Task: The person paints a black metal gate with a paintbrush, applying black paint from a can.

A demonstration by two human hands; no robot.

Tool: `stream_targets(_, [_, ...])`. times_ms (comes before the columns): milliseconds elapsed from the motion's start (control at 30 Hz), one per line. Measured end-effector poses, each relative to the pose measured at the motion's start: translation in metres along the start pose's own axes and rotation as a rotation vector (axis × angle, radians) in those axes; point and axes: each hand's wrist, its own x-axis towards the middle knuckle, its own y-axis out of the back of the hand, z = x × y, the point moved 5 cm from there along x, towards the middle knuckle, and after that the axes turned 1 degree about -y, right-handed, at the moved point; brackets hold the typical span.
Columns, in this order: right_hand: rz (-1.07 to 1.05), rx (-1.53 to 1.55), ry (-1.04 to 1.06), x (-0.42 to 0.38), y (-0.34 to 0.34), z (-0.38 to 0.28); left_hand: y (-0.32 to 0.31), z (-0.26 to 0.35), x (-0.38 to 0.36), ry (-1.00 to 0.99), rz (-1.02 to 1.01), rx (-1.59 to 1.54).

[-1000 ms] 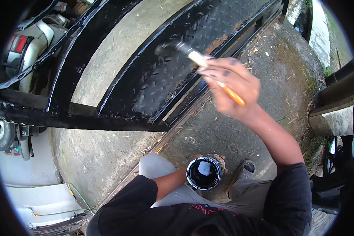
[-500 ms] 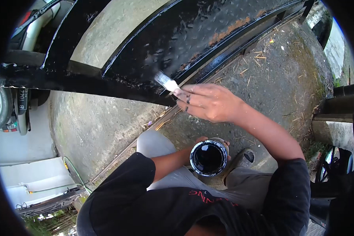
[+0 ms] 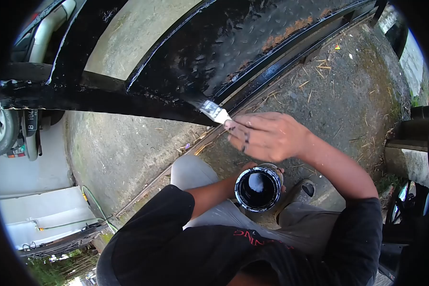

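My right hand (image 3: 271, 136) is closed around a paintbrush (image 3: 216, 112) with a white ferrule and dark, wet bristles. The bristles are at the lower corner of a black metal gate panel (image 3: 195, 62) with a raised tread pattern; blur hides whether they touch it. Brown rust patches show along the panel's lower right side. Below, between my knees, my left hand (image 3: 246, 168) grips a paint can (image 3: 277, 177) of glossy black paint, its rim smeared. The can covers most of that hand; only some fingers show at its sides.
A black crossbar (image 3: 105, 104) runs left from the panel. Rough concrete ground (image 3: 114, 148) with dry twigs lies around me. At the left stands a vehicle with a wheel (image 3: 4, 128). A green hose (image 3: 94, 202) lies at lower left. My sandal (image 3: 304, 190) is beside the can.
My right hand and the brush have moved right and down, toward the panel's lower edge. The left hand still holds the can, where a pale reflection has grown on the paint.
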Motion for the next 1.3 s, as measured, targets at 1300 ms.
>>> stream_targets(1300, [-0.229, 0.249, -0.267, 0.003, -0.022, 0.006, -0.006, -0.002, 0.002, 0.017, -0.213, -0.221])
